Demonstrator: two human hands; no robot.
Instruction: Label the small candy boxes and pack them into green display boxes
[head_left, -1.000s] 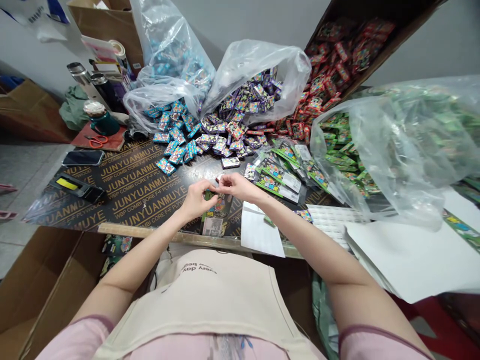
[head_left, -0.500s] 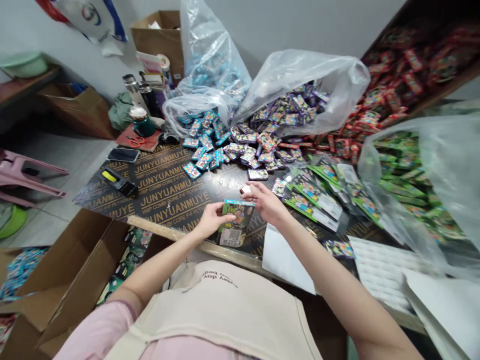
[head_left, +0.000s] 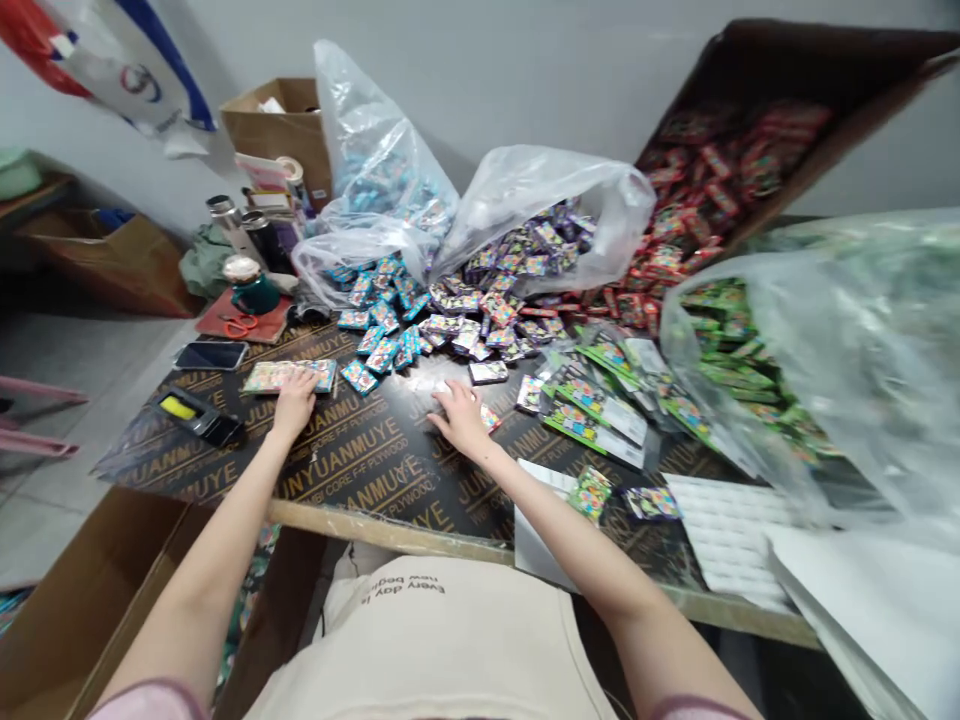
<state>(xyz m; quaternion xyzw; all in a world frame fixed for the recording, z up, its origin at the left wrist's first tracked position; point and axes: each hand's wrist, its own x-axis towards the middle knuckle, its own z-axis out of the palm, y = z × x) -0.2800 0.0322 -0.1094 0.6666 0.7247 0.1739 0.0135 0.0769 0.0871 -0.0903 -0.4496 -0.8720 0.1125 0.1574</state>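
Note:
A flat, colourful printed box (head_left: pixel 259 377) with a blue right end lies at the left of the dark plywood table. My left hand (head_left: pixel 295 402) is closed over its near side. Over the middle of the table, my right hand (head_left: pixel 459 415) is open with its fingers apart, holding nothing that I can see. Partly hidden beside it is a small red packet (head_left: pixel 490 419). Just beyond lie a dark purple packet (head_left: pixel 488 372) and several blue packets (head_left: pixel 382 355). Flat green-edged printed packages (head_left: pixel 592 420) lie to the right of my right hand.
Clear plastic bags spill blue, purple (head_left: pixel 551 240) and green packets (head_left: pixel 724 355); red packets (head_left: pixel 667 260) pour from a tilted carton. At left are a phone (head_left: pixel 211 355), black tape dispenser (head_left: pixel 196 415), scissors (head_left: pixel 241 325) and mug (head_left: pixel 253 290). A white ridged sheet (head_left: pixel 724 535) lies right.
My left hand has moved left and away with the printed box, which now lies flat. My right hand has moved left, its fingers spread. The view has shifted.

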